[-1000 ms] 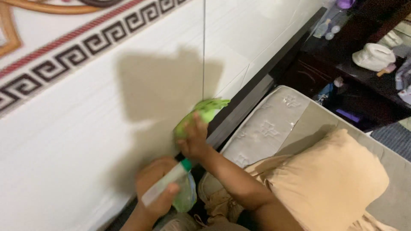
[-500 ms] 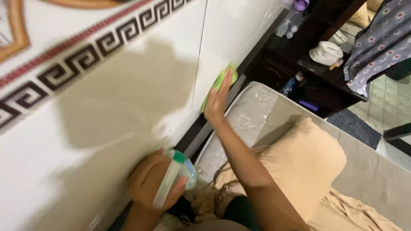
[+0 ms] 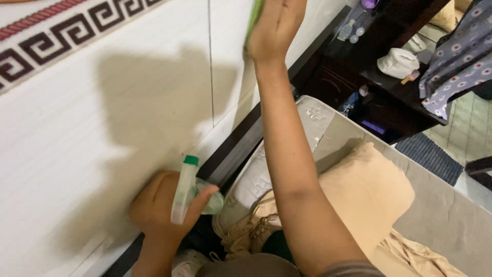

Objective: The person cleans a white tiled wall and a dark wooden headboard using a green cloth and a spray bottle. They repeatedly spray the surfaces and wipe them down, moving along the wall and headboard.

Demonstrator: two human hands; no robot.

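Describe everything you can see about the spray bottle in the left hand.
The spray bottle is small, with a pale, see-through greenish body and a white spray head topped by a green cap. The left hand grips it around the body, thumb across the front, so much of the body is hidden. It is held low, close to the white wall, tilted with the cap uppermost. The liquid level cannot be told. Nothing else touches it.
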